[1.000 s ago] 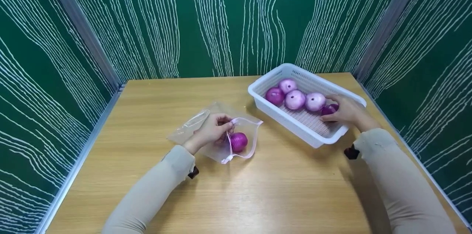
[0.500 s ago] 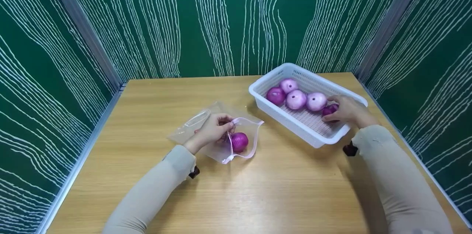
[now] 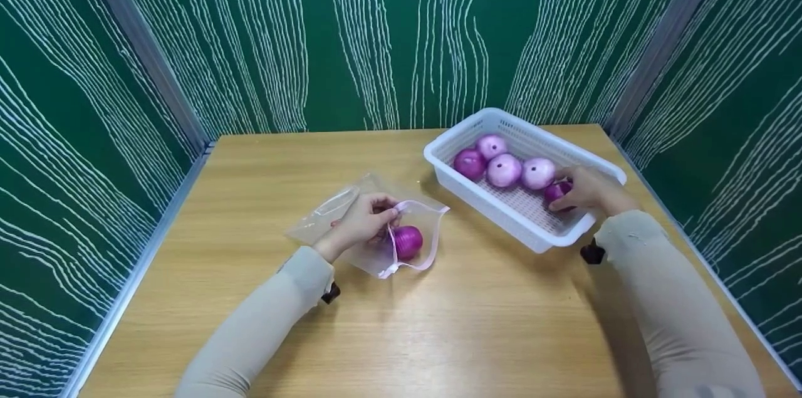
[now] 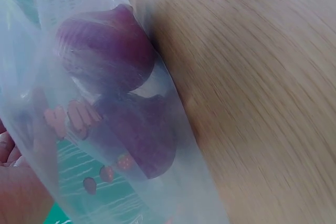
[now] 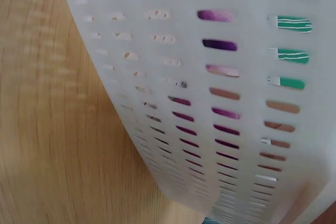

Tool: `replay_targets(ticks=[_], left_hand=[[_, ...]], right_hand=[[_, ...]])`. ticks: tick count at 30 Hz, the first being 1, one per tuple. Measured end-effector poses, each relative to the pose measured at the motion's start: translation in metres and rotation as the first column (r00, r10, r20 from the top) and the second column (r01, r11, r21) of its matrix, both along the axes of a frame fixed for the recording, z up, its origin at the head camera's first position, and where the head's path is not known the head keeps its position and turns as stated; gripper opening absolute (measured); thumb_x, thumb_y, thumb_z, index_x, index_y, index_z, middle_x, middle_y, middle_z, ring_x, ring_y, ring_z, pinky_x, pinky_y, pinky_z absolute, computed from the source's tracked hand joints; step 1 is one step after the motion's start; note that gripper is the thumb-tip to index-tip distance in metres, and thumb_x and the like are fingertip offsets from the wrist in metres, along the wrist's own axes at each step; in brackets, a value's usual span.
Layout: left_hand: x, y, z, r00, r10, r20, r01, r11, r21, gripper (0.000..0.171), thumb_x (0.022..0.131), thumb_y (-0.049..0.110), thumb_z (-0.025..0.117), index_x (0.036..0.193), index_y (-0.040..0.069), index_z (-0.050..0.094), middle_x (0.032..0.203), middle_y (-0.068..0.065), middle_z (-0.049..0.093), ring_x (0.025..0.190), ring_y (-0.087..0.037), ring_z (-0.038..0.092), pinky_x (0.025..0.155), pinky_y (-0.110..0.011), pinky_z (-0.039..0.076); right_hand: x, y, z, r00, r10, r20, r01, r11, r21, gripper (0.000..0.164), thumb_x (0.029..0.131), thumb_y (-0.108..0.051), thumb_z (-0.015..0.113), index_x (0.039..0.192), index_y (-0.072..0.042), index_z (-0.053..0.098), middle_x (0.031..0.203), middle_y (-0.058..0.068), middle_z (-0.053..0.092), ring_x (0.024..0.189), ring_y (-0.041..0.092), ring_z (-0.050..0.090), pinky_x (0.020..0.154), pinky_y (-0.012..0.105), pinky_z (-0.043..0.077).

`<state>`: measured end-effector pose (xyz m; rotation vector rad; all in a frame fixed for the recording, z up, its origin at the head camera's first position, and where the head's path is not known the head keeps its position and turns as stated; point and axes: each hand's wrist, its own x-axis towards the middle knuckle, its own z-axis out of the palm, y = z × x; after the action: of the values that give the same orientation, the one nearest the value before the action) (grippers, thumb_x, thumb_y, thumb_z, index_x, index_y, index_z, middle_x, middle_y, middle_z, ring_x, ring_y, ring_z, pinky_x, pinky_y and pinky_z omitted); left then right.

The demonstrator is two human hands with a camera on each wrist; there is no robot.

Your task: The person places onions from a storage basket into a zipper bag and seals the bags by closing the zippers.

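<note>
- Plastic bag (image 3: 327,211): on the table (image 3: 489,323), mouth spread; left hand (image 3: 362,219) pinches its rim.
- First onion (image 3: 408,243): in the bag, just inside the mouth; second onion (image 4: 142,135) deeper.
- Basket (image 3: 485,207): right of the bag, apart from it, holding five onions (image 3: 504,170).
- Right hand (image 3: 590,190): in the basket, gripping the rightmost onion (image 3: 556,192), a dark one.

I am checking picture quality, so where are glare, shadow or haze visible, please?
Head view: glare on the table, shadow beside the right sleeve; left wrist view: onions hazy through the plastic bag; right wrist view: the white basket looks washed out.
</note>
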<state>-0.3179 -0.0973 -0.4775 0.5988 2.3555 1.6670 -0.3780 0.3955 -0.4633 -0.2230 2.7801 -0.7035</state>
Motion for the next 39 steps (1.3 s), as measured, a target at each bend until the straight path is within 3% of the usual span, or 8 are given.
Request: replay_targets(ticks=[6,13,18,23,32,39], left_hand=[[-0.001,0.002,0.001,1.000,0.002,0.007,-0.002,1.000,-0.003,0.019,0.108,0.006,0.061,0.120,-0.005,0.072,0.107,-0.035,0.071,0.077,-0.010,0.063,0.061,-0.022,0.052],[-0.003,0.005,0.001,1.000,-0.021,0.001,0.021,0.999,0.046,0.020,0.108,0.001,0.060,0.119,-0.013,0.069,0.097,-0.034,0.070,0.069,-0.009,0.059,0.052,-0.018,0.045],[-0.002,0.006,0.002,1.000,-0.021,-0.008,0.021,0.999,0.044,0.019,0.108,0.001,0.060,0.118,-0.011,0.071,0.100,-0.037,0.069,0.070,-0.008,0.059,0.053,-0.018,0.045],[-0.001,0.006,0.002,1.000,-0.004,0.013,0.004,1.000,0.020,0.018,0.109,0.004,0.061,0.118,-0.005,0.073,0.098,-0.026,0.073,0.071,-0.009,0.060,0.055,-0.019,0.047],[-0.003,0.004,-0.001,1.000,0.000,0.016,0.000,0.999,0.034,0.017,0.109,0.003,0.060,0.117,-0.006,0.072,0.092,-0.015,0.073,0.072,-0.009,0.061,0.055,-0.019,0.047],[-0.002,0.002,-0.001,0.999,0.002,0.040,-0.003,0.999,0.039,0.020,0.109,0.003,0.060,0.121,-0.008,0.071,0.089,-0.011,0.072,0.067,-0.010,0.057,0.050,-0.019,0.044]], right_hand=[[0.001,0.001,0.002,1.000,0.004,0.018,-0.004,1.000,0.025,0.069,0.089,-0.023,0.090,0.148,0.000,0.061,0.140,0.030,0.063,0.128,0.048,0.058,0.117,0.074,0.041],[0.003,0.001,0.004,1.000,0.028,-0.006,-0.028,0.997,0.065,0.055,0.090,-0.019,0.089,0.137,0.000,0.069,0.122,0.022,0.070,0.110,0.038,0.064,0.106,0.064,0.051],[0.006,0.000,0.004,1.000,0.020,-0.012,-0.019,1.000,0.017,0.057,0.092,-0.019,0.087,0.141,0.001,0.067,0.132,0.025,0.068,0.119,0.041,0.062,0.114,0.069,0.047],[0.007,0.001,0.004,1.000,-0.006,0.000,0.006,0.998,-0.057,0.065,0.094,-0.021,0.086,0.149,0.001,0.059,0.147,0.030,0.060,0.130,0.045,0.056,0.123,0.073,0.036],[0.007,0.000,0.004,0.993,0.017,-0.121,-0.025,0.998,-0.063,0.075,0.093,-0.030,0.087,0.150,0.005,0.056,0.153,0.036,0.054,0.140,0.056,0.052,0.117,0.071,0.045],[0.012,-0.007,0.003,0.981,0.039,-0.189,-0.056,0.995,-0.080,0.069,0.091,-0.025,0.089,0.145,0.006,0.060,0.147,0.035,0.060,0.136,0.055,0.057,0.114,0.068,0.050]])
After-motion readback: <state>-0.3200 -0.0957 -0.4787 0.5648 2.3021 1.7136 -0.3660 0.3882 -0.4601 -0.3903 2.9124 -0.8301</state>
